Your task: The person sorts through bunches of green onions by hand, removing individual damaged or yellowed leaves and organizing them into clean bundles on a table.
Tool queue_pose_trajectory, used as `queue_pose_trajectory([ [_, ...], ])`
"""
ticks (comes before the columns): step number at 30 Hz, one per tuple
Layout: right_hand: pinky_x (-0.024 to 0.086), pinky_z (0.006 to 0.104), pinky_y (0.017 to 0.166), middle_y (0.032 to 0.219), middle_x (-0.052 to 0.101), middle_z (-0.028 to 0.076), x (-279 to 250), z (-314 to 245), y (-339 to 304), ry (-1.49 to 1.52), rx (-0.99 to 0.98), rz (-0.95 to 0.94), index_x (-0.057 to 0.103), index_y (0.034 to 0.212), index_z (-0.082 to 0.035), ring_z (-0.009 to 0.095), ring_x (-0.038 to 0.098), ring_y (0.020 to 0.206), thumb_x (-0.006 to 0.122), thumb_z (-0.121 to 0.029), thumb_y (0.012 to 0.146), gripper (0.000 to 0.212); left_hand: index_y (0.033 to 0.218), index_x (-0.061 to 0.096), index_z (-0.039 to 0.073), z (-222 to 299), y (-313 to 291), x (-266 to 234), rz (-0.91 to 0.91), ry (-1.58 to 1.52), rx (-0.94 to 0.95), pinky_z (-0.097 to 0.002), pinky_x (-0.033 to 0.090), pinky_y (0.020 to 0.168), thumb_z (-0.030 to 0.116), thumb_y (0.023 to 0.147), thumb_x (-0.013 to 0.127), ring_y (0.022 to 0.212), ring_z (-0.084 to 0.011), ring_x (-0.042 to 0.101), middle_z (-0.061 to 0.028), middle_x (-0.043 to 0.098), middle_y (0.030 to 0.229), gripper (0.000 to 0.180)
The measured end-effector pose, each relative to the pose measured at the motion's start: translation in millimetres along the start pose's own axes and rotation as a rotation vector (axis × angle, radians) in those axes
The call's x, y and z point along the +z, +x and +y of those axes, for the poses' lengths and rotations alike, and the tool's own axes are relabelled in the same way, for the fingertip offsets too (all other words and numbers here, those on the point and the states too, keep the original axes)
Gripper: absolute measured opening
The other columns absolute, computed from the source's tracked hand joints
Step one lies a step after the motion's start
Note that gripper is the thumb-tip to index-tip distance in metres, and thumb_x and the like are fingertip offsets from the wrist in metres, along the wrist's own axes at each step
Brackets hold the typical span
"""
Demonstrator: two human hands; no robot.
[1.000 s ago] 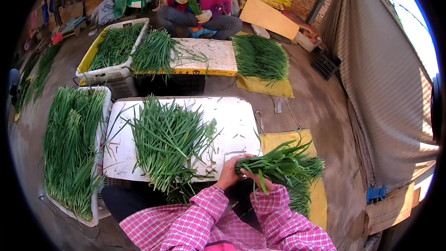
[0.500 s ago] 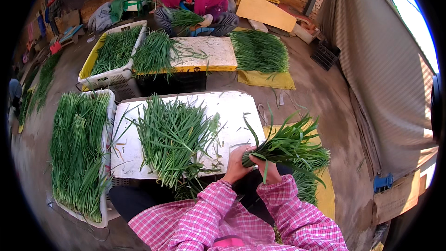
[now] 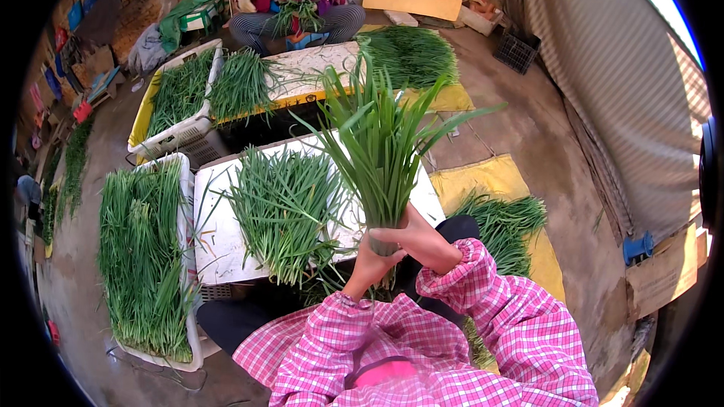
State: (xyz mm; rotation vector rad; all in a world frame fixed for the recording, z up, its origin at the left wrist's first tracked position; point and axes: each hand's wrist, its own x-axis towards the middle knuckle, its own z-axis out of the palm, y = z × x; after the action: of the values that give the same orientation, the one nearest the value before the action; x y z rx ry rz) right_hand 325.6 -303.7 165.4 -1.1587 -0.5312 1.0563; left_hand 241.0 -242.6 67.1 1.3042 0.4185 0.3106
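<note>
Both my hands are wrapped round the lower end of a bunch of garlic chives (image 3: pixel 382 158), whose leaves fan upward and away from me. My left hand (image 3: pixel 369 262) grips it low, and my right hand (image 3: pixel 424 240) closes on it from the right, just above. The bunch stands upright in front of the white board (image 3: pixel 215 249). On that board lies a loose pile of chives (image 3: pixel 283 211), left of my hands, with scraps of leaf around it. More chives (image 3: pixel 505 230) rest on a yellow sheet (image 3: pixel 483 177) to my right.
A white crate (image 3: pixel 188 256) packed with chives stands at my left. Beyond my board, another person (image 3: pixel 298 0) sits holding chives behind a second board (image 3: pixel 313 71), with a filled crate (image 3: pixel 215 83) beside it. A striped curtain (image 3: pixel 611 90) hangs at right.
The bunch has swung from pointing right to upright between my hands, and my right hand has come over it. Across from me, the other person's hands and chives have moved.
</note>
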Motion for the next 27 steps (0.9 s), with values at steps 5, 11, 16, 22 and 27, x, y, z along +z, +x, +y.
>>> queue_pose_trajectory([
  [5,0.032,0.0289,0.088,0.115,0.037,0.01,22,7,3,-0.004,0.024,0.18,0.005,0.128,-0.006,0.018,0.04,0.105,0.058,0.003,0.069,0.08,0.107,0.039,0.001,2,-9,6,0.085,-0.103,0.105,-0.0259,0.043,0.07,0.012,0.06,0.07,0.086,-0.0146,0.052,-0.0064,0.051,0.096,0.058],
  [11,0.027,0.0357,0.093,0.128,0.021,0.021,-12,15,-2,-0.085,-0.027,0.127,0.0,0.131,-0.007,0.029,0.029,0.115,0.059,-0.001,0.067,0.088,0.089,0.051,0.001,21,-20,-19,-0.002,-0.25,-0.227,-0.0234,0.042,0.049,0.002,0.062,0.065,0.054,-0.0121,0.052,-0.0035,0.053,0.068,0.03],
  [16,0.017,0.0407,0.099,0.132,0.02,0.014,-19,13,-29,-1.636,-0.706,-0.177,0.025,0.128,-0.012,0.026,0.02,0.123,0.054,-0.002,0.063,0.071,0.084,0.052,0.001,47,-41,-47,-0.132,-0.375,-0.458,-0.023,0.043,0.051,0.001,0.063,0.064,0.057,-0.013,0.053,-0.0043,0.053,0.065,0.024],
  [22,0.023,0.0407,0.098,0.118,0.043,0.011,-6,24,-8,-1.671,-1.253,-0.82,0.04,0.115,-0.006,0.022,0.036,0.115,0.047,-0.016,0.071,0.045,0.096,0.051,0.003,46,-75,-39,-0.294,-0.354,-0.677,-0.0223,0.046,0.058,0.002,0.064,0.063,0.071,-0.013,0.056,-0.0052,0.055,0.08,0.033],
  [27,0.042,0.0353,0.081,0.084,0.05,0.006,-7,20,-2,-1.471,-1.425,-0.941,0.045,0.106,-0.011,0.022,0.052,0.089,0.047,-0.013,0.072,0.035,0.092,0.052,0.002,57,-87,-26,-0.375,-0.298,-0.722,-0.0216,0.043,0.053,0.008,0.067,0.062,0.062,-0.0102,0.055,-0.0037,0.055,0.072,0.028],
])
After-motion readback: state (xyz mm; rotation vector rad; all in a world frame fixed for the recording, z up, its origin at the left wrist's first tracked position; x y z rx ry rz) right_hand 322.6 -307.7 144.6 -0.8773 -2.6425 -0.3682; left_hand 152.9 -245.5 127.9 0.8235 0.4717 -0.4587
